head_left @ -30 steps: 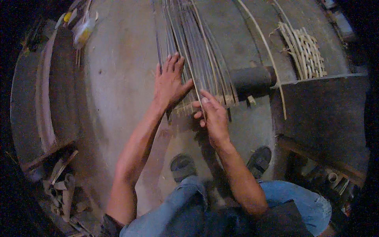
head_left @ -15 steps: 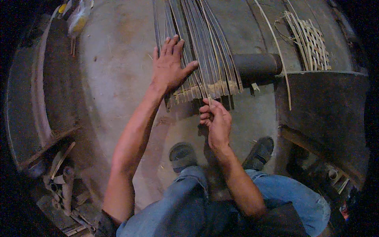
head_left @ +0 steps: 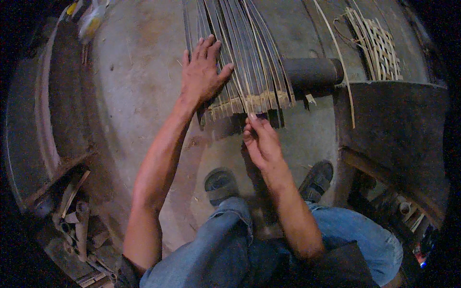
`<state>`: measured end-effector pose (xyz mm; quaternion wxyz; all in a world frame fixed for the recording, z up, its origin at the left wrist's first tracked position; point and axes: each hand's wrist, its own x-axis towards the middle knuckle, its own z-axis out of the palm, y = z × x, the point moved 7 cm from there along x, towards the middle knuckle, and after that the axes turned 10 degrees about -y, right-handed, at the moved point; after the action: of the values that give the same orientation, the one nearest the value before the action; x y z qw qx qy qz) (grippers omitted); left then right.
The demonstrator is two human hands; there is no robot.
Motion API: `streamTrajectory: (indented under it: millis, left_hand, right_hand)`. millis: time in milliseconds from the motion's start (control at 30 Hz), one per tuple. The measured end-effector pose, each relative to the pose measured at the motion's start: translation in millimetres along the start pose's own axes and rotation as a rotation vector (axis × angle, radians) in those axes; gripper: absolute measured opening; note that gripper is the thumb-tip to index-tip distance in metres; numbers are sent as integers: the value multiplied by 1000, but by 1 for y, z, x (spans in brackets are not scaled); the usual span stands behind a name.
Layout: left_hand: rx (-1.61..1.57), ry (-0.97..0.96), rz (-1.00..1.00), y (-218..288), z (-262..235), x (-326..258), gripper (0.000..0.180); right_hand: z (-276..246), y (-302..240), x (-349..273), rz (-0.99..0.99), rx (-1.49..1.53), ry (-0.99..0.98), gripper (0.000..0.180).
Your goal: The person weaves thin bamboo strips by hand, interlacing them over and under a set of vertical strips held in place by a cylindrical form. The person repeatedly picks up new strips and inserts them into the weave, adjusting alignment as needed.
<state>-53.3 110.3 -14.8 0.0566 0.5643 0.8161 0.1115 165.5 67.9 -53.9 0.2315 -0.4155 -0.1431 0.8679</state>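
Note:
Long thin bamboo-like strips (head_left: 240, 43) fan away from me, crossed near their close ends by a pale woven band (head_left: 259, 100). My left hand (head_left: 200, 72) lies palm down over the left side of the strips, fingers spread. At the close edge, my right hand (head_left: 263, 139) pinches the end of one strip between thumb and fingertips. A dark cylinder (head_left: 314, 73) lies crosswise under the strips and sticks out to their right.
A partly woven lattice piece (head_left: 382, 53) lies at the far right, with a long loose strip (head_left: 337, 48) beside it. Dark benches or boxes (head_left: 391, 115) flank me on both sides. Tube-like pieces (head_left: 81, 221) sit low at the left. My sandalled feet (head_left: 221, 185) stand on the floor.
My right hand has shifted slightly left and up, its wrist turning, while it pinches a strip end. My left hand stays spread on the strips. The whole view has shifted a little.

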Motion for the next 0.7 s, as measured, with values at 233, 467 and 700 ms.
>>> streamTrajectory:
  millis: [233, 467, 700]
  left_hand:
    - [-23, -46, -2, 1, -1, 0, 68]
    - [-6, -47, -10, 2, 0, 0, 67]
    - [169, 48, 241, 31, -18, 1, 52]
  right_hand:
    - [-2, -8, 12, 63, 67, -150, 9]
    - [-4, -10, 14, 79, -18, -62, 10]
    - [-2, -15, 14, 89, -53, -89, 11]
